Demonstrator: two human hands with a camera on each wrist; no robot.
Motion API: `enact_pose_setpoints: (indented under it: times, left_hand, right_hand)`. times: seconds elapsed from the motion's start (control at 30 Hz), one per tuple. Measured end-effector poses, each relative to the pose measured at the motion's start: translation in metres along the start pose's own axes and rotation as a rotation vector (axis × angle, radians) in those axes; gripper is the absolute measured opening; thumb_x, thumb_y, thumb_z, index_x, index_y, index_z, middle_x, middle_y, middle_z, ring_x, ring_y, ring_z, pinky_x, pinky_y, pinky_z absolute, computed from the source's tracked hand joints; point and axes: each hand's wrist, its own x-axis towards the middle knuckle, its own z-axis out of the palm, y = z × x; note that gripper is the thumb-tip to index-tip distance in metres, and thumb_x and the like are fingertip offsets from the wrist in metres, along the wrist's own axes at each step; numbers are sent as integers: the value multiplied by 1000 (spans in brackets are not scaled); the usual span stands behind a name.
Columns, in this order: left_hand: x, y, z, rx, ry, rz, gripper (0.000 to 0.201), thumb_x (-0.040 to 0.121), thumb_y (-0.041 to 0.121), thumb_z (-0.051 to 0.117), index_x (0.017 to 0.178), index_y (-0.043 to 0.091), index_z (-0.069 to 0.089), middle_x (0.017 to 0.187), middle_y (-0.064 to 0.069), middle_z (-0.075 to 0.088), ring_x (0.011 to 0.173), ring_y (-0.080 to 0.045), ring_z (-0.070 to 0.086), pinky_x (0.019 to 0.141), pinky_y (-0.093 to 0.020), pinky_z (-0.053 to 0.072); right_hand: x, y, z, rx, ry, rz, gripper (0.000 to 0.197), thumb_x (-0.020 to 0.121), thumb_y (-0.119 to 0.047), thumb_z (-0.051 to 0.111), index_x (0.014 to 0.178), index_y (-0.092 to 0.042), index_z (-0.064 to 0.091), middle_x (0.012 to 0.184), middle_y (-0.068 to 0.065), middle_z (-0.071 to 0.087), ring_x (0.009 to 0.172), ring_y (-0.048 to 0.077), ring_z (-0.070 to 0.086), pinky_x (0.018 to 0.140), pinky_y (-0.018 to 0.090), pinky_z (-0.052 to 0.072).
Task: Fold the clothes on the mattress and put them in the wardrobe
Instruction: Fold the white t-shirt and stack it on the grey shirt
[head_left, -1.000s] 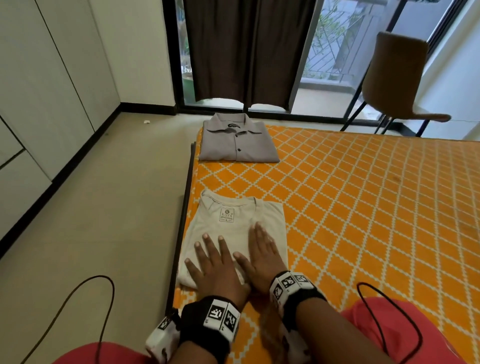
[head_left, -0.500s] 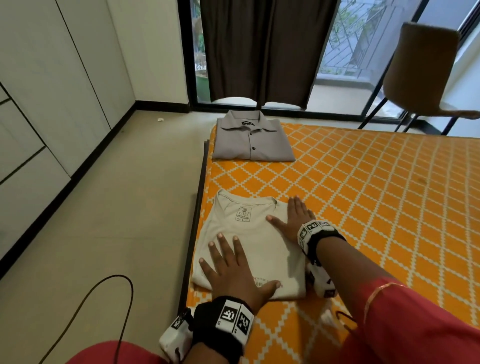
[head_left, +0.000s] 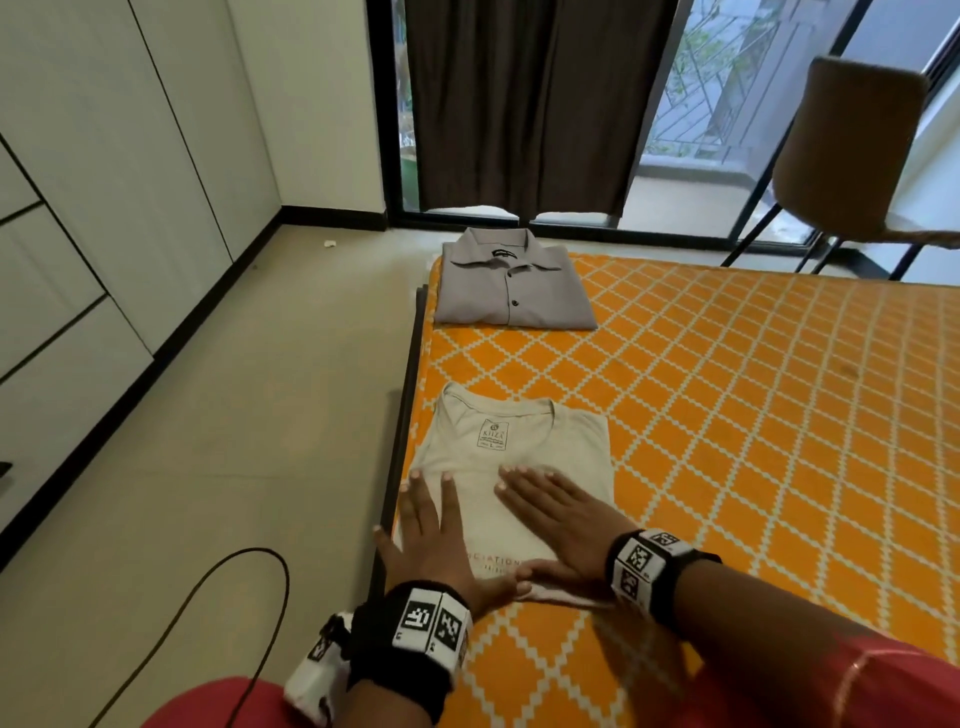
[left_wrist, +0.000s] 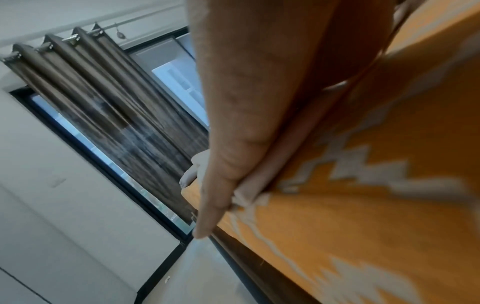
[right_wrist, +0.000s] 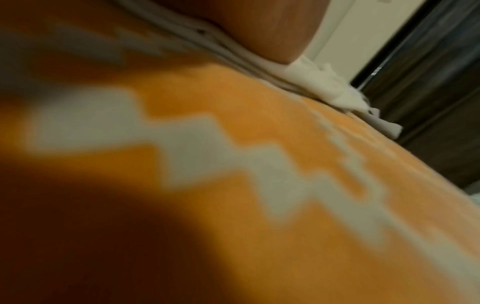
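Observation:
A folded beige T-shirt (head_left: 524, 447) lies at the near left edge of the orange patterned mattress (head_left: 753, 415). Both hands lie flat on its lower half with straight fingers: my left hand (head_left: 431, 525) on the left side, my right hand (head_left: 550, 514) on the right, thumbs almost meeting at the shirt's near hem. A folded grey collared shirt (head_left: 511, 291) rests farther back at the mattress's far left corner. In the left wrist view my left hand (left_wrist: 233, 123) presses the T-shirt edge (left_wrist: 249, 189). In the right wrist view the beige folds (right_wrist: 324, 86) show under my palm.
White wardrobe doors (head_left: 88, 171) line the left wall across a strip of bare floor (head_left: 223, 441). A brown chair (head_left: 862, 156) stands at the back right, by the glass door with dark curtains (head_left: 535, 104). A black cable (head_left: 218, 613) loops on the floor near my left arm.
My right hand came back from the T-shirt's upper right edge down to its lower half, beside the left hand. The left hand stayed pressed on the shirt's lower left.

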Motion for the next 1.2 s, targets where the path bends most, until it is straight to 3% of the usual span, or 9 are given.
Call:
enact_pose_setpoints:
  times: [0.23,0.33,0.4,0.47,0.73,0.9,1.0,1.1,1.2]
  left_hand:
    - [-6,-7,-9,-133,81,53,134,57,95,43,153,24,-18,157,-9,-30,148,-29,-17,119,-51,2]
    - [-9,-19,-27,-476,298,-56,92,73,64,70,145,20,33,147,-13,24,136,-33,27,109,-41,33]
    - [-9,-26,-37,-495,335,-192,71,75,46,77,130,19,41,130,-12,37,122,-34,42,96,-43,44]
    - [-9,-26,-37,-461,255,-245,67,77,42,77,127,17,41,128,-12,43,118,-34,49,95,-44,48]
    - [-13,-23,-41,-345,271,-192,33,93,14,57,124,11,45,123,-12,61,111,-31,60,90,-38,49]
    - [-31,-5,-41,-182,213,-153,74,92,6,55,150,7,9,134,-15,54,120,-29,56,96,-36,47]
    - [-46,9,-37,-192,-8,-84,94,87,14,68,152,5,1,141,-15,46,127,-28,51,102,-34,45]
    - [-56,14,-33,-306,-146,-2,66,75,17,80,126,10,39,119,-13,59,105,-29,64,87,-36,55]
    - [-54,1,-53,-524,17,-28,36,76,20,80,93,18,48,97,-10,67,77,-22,68,72,-32,58]
  right_hand:
    - [-19,34,-20,16,-35,600,101,73,-85,-14,148,-17,-23,155,4,-29,147,21,-20,120,41,-12]
    - [-31,18,-39,46,114,351,102,82,-82,-4,155,-11,4,162,12,9,149,30,12,122,43,7]
    - [-32,-6,-50,73,184,94,90,88,-77,21,149,-12,34,141,13,51,124,32,53,105,42,42]
    - [-28,-30,-51,-17,85,-84,73,87,-68,43,140,-18,40,119,7,60,98,30,61,83,39,51]
    - [-12,-54,-60,-148,-113,50,57,88,-20,60,138,-18,32,124,7,57,111,31,52,95,41,34]
    - [-18,-47,-71,-278,-148,231,37,94,-24,51,130,-18,42,118,4,62,112,29,51,99,43,29]
    - [-20,-36,-78,-349,-227,410,25,97,-23,49,120,-21,59,116,1,66,120,28,47,106,47,24]
    - [-26,-23,-86,-375,-283,605,25,99,-23,47,116,-20,65,121,2,64,127,30,40,111,51,20]
    - [-35,-13,-94,-348,-207,739,28,100,-19,44,123,-19,60,128,5,57,127,32,41,111,51,25]
